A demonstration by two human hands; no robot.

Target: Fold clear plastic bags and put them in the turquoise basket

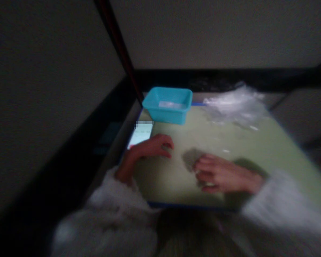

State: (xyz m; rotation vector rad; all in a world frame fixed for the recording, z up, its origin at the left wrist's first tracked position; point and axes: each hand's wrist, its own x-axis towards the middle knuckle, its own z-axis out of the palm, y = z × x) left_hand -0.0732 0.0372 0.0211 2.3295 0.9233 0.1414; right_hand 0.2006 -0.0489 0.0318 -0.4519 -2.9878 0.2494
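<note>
My left hand (157,145) hovers over the left part of the pale yellow-green table (173,185), its thumb and fingers curved apart with nothing visible between them. Close by its wrist lies a phone (142,132) with a lit screen. On the right, my right hand (216,174) is palm down, low over the tabletop, fingers spread. A greyish patch (189,159) shows at its fingertips; blur hides whether this is a shadow or a thin thing. The underside of the right hand is hidden.
A turquoise plastic basket (168,116) stands at the back left, with something pale inside. Crumpled clear plastic bags (235,105) lie at the back right. A small whitish bit (225,150) rests beyond my right hand. Walls stand behind and to the left.
</note>
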